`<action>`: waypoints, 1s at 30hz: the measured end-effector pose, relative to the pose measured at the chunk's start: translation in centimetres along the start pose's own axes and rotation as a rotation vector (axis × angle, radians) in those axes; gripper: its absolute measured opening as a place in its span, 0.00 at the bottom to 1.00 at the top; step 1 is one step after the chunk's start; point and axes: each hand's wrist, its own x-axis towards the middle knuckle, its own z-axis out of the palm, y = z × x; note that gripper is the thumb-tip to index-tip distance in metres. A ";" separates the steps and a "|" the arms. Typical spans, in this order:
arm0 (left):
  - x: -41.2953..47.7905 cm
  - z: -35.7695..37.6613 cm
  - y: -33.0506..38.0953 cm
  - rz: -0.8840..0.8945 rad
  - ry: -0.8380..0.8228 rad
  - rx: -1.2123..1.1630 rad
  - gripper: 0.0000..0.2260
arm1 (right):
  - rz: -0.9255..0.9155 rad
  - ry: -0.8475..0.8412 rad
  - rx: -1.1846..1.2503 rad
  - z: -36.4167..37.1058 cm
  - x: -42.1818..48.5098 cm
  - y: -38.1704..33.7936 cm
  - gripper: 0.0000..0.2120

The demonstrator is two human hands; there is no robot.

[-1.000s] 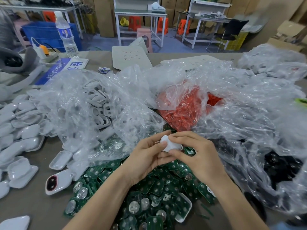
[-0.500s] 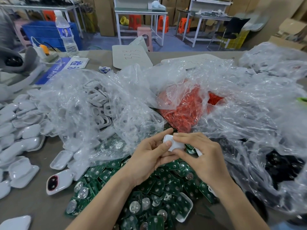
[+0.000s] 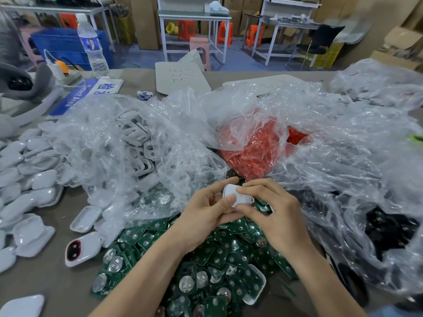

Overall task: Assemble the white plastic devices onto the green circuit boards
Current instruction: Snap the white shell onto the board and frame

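My left hand [image 3: 203,211] and my right hand [image 3: 272,216] meet above a heap of green circuit boards [image 3: 201,268] with round metal contacts. Between them I hold a small white plastic device [image 3: 239,196]. Left thumb and fingers curl round its left side. Right thumb and fingertips pinch its right side and top. Whether a board sits inside it is hidden by my fingers. A finished white device with a red and black face [image 3: 79,250] lies left of the heap.
Crumpled clear bags cover the table: one with white frames [image 3: 135,143], one with orange parts [image 3: 256,154], one with black parts [image 3: 386,229]. White shells [image 3: 27,179] are piled at the left. A water bottle [image 3: 92,46] and a blue sign [image 3: 80,94] stand behind.
Both hands have kept hold of the white device, turning it slightly; my left fingers have stretched further up its left side.
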 end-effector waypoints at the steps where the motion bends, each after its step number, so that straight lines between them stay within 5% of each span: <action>1: 0.0 0.0 0.0 0.002 0.000 0.008 0.21 | -0.015 0.002 -0.016 0.0 0.0 -0.1 0.13; 15: -0.1 0.3 0.3 -0.019 -0.052 -0.061 0.27 | 0.033 0.018 0.124 0.0 0.0 0.1 0.16; 30: -0.2 0.3 0.3 0.051 -0.056 -0.014 0.20 | 0.405 -0.040 0.577 -0.8 0.6 0.1 0.11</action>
